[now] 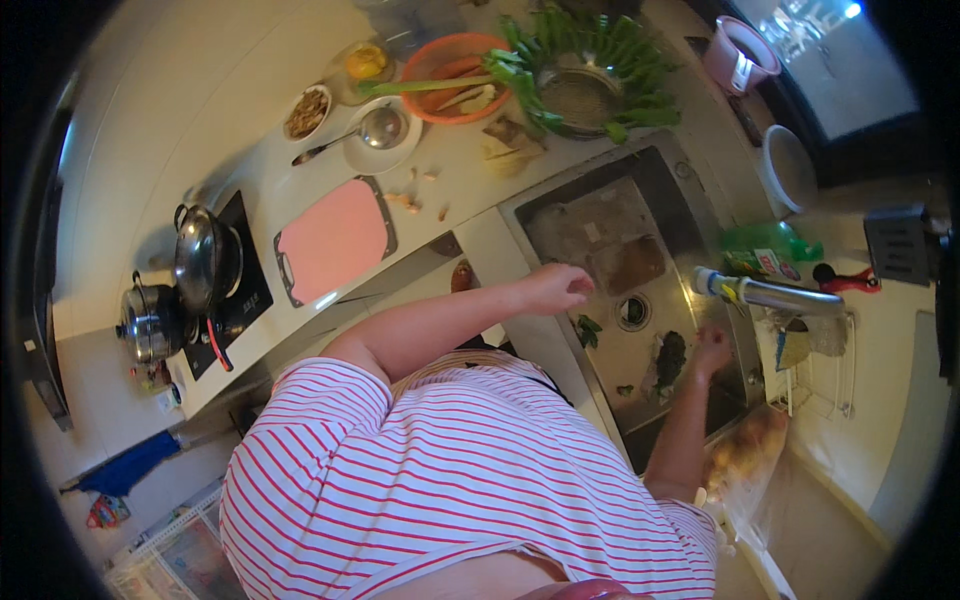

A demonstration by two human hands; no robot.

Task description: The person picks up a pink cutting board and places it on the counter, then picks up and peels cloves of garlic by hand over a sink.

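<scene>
Over the near rim of the stainless-steel sink (600, 360), my left hand (559, 289) hangs with curled fingers parted from the thumb and nothing visible between them. My right hand (712, 350) is blurred, inside the sink's right side below the faucet (780, 294); whether it holds anything is unclear. Beside it on the sink floor lies a dark, wet clump (669, 356), its kind unclear. A drain strainer (634, 311) sits in the middle. Green leaf scraps (589, 331) lie near the front wall, and a brownish patch (634, 266) shows behind the drain.
Leafy greens (622, 45) ring a metal colander (581, 97) behind the sink. Left of it stand an orange basket (420, 97), a ladle (382, 127) and a pink cutting board (337, 240). A wok (199, 259) is on the hob. A green bottle (769, 244) lies right.
</scene>
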